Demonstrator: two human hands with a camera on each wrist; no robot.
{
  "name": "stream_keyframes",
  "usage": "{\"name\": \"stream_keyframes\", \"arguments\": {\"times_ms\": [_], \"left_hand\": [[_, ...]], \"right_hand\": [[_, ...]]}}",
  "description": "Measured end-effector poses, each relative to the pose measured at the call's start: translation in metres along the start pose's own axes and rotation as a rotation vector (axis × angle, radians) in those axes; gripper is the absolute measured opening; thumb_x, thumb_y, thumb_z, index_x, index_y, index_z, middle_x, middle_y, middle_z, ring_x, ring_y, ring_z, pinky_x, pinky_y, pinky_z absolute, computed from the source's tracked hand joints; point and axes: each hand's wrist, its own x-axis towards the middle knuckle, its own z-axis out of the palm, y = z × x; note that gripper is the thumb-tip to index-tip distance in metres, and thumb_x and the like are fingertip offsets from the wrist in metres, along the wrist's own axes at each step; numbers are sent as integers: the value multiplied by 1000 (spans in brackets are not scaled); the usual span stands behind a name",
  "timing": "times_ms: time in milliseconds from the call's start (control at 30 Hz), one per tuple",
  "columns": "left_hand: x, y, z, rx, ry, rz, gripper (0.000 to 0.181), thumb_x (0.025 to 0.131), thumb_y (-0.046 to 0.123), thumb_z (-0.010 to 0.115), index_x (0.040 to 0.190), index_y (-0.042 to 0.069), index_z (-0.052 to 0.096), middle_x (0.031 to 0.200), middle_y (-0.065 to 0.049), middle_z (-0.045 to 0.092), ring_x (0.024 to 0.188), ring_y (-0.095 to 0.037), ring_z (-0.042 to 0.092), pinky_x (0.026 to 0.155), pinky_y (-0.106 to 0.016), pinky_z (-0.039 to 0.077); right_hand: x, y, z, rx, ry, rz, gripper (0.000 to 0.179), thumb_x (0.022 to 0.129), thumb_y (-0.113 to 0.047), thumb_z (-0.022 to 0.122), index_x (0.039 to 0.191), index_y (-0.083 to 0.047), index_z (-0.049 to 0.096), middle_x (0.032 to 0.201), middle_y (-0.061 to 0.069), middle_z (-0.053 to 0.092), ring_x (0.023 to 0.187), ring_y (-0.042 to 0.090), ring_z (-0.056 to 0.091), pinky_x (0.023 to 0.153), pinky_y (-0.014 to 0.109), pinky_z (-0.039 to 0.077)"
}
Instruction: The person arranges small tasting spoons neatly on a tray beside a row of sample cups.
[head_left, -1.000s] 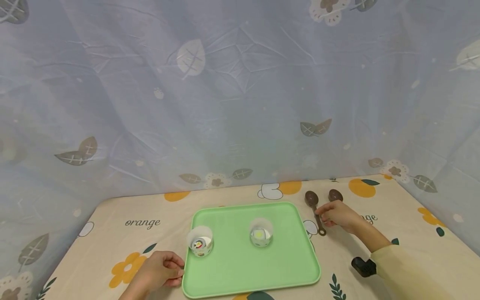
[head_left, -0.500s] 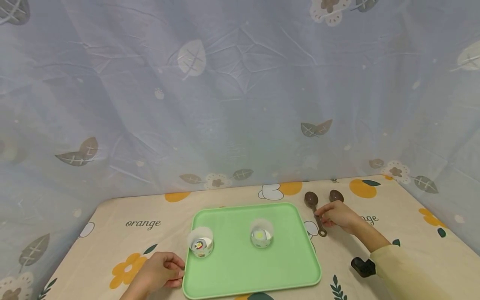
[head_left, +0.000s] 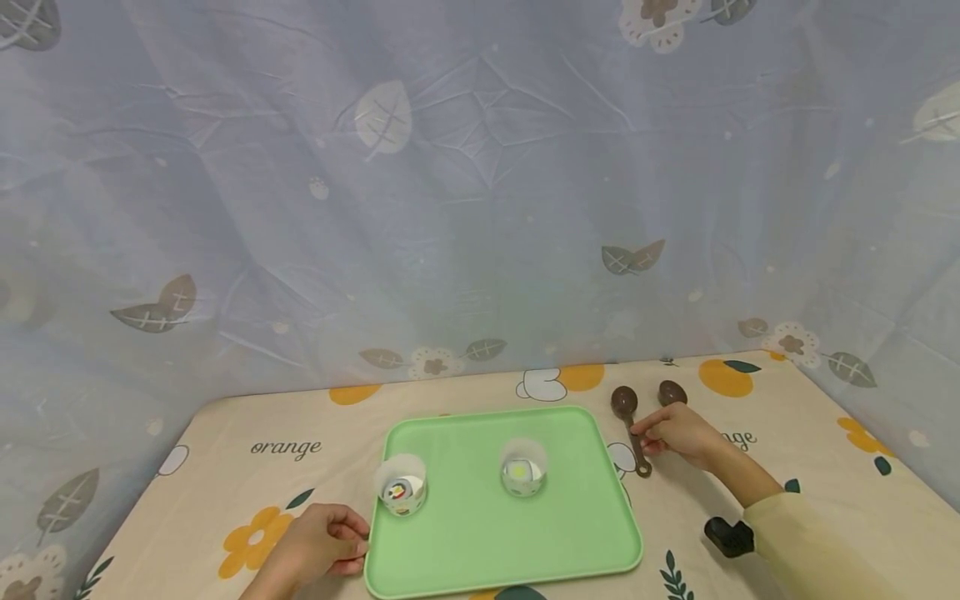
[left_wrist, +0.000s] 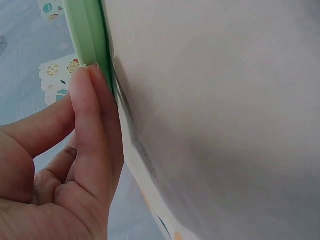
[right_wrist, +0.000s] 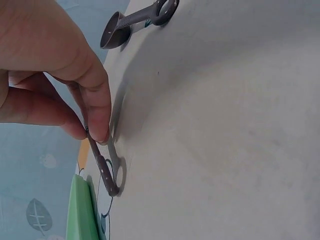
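Observation:
My right hand pinches the handle of a dark brown measuring spoon between thumb and fingers, just right of the green tray. In the right wrist view the holed end of that measuring spoon's handle points downward, with its shadow close beside it; its bowl is hidden behind the hand. A second brown measuring spoon lies on the cloth, its handle partly covered by my hand in the head view. At the tray's left side, my left hand holds the rim with its fingertips, the thumb tip hidden behind the fingers.
Two white patterned paper cups, a left cup and a right cup, stand on the tray. A black object shows beside my right sleeve. Behind the orange-print tablecloth hangs a grey-blue curtain.
The pinched measuring spoon has shifted very slightly toward me, its bowl a little lower in the head view. My right hand stays almost in place; my left hand and the tray keep still.

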Motion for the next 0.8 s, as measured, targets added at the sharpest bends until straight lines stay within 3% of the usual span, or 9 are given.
{"name": "stream_keyframes", "arguments": {"times_ms": [800], "left_hand": [[-3,1,0,5,6,21,8,79,-9,63,84,-4,60,70,-10,53,58,-15,56,58,-28,53]], "right_hand": [[-5,-11,-6,37,-37,-22,27,87,12,36,104,24,54,91,19,60,74,20,58,70,33,53]]}}
